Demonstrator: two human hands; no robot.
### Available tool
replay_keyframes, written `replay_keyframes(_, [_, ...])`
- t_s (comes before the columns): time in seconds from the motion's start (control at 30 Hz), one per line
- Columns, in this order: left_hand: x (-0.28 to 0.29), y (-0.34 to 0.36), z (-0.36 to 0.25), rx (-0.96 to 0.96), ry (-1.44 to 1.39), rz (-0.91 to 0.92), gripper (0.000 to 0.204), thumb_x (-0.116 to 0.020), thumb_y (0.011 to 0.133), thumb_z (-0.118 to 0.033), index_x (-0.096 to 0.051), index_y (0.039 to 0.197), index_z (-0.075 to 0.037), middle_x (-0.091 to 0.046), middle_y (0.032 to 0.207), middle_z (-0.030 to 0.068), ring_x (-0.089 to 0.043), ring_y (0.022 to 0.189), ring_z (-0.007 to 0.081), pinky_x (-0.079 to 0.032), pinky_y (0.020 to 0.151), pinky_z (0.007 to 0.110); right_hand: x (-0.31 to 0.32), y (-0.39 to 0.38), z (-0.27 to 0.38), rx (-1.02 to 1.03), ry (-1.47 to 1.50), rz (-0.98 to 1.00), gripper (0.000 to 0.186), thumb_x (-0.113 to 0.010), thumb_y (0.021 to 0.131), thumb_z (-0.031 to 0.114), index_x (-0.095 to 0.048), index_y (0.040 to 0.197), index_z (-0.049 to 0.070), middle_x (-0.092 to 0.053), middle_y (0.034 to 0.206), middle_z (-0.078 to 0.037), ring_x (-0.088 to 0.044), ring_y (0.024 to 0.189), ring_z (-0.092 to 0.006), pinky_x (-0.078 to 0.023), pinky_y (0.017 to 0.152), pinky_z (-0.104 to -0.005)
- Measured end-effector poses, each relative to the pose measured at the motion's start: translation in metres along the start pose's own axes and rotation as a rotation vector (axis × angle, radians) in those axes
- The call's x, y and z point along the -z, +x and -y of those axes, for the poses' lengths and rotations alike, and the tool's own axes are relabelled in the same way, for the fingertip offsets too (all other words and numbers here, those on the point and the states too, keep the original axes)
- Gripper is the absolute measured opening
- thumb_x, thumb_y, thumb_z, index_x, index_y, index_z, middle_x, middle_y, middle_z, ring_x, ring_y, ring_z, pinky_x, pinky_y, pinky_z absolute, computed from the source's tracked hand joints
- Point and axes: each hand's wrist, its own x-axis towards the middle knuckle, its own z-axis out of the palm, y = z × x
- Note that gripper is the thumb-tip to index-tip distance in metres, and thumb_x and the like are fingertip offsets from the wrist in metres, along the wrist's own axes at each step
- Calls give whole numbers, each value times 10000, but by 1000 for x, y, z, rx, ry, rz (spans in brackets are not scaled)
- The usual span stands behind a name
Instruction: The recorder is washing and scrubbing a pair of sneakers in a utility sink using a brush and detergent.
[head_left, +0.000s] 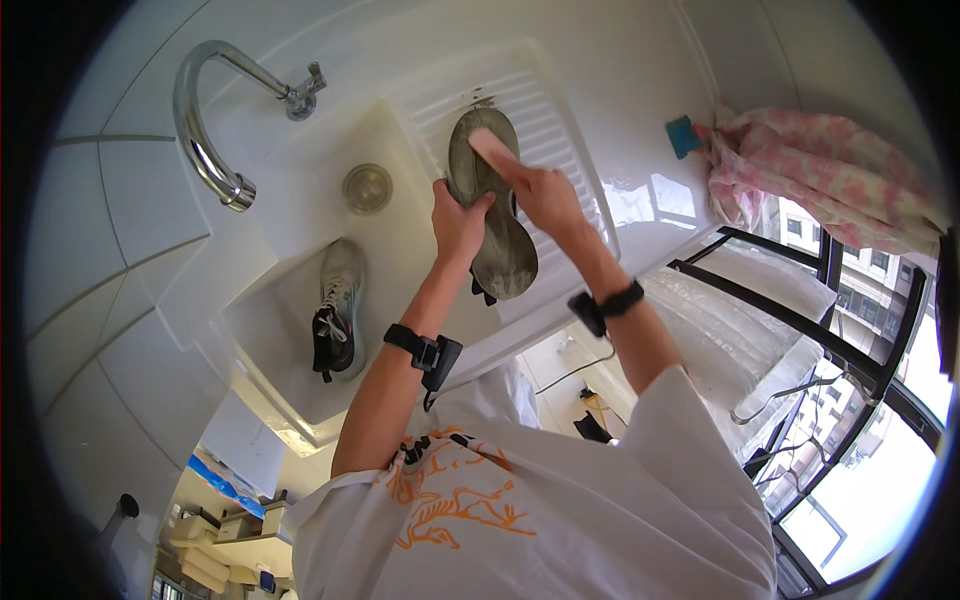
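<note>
A shoe [508, 262] lies with its grey, worn sole turned up over the ribbed washboard [548, 112] of a white sink. My left hand [460, 222] grips it around the narrow middle, with the thumb on the sole. In my right hand [550, 202] is a pale pink brush [490, 148], its flat end resting on the wide part of the sole; any bristles are hidden beneath. Down in the basin [300, 215], to the left, sits a second shoe [343, 300], grey with white laces and a black heel, upright.
A chrome tap [190, 120] curves over the basin's left side, and a round drain [367, 188] lies in its floor. At right are a green sponge [684, 137], a pink-patterned cloth [800, 165] and a black-framed window [850, 370]. Black straps circle both my wrists.
</note>
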Motion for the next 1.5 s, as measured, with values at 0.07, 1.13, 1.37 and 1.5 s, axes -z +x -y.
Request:
replay_keyframes(0.07, [-4,2,0,2,-15,15,515,-756,776,-184,-454,1138,24,-639,1069,229,-650,975,361,-507,838,428,6,25,4,-10,-103,26,340,-542,958,217,-623,1286,264,-648,880,-238,-597,831,-441,-510,728,-443])
replay_keyframes(1.13, [8,-17,-8,142,-83,54,690,-773,772,-232,-383,1244,87,-617,1112,259,-652,983,343,-518,836,390,-8,25,7,-40,31,-230,297,-557,952,229,-665,1228,241,-627,808,-253,-572,794,-463,-496,678,-449])
replay_keyframes(1.37, [10,-19,11,68,18,114,633,-645,876,-284,-324,1308,48,-602,1126,325,-636,1007,415,-495,866,443,-2,14,-5,-23,340,-139,330,-583,944,141,-641,1269,165,-694,995,-225,-698,935,-198,-515,810,-338])
replay_keyframes(1.5, [14,-7,21,88,57,152,562,-594,903,-249,-308,1290,42,-610,1108,332,-631,1009,448,-490,863,480,1,-37,12,-32,373,143,337,-602,945,128,-632,1281,134,-691,1093,-211,-640,1023,-127,-500,865,-302])
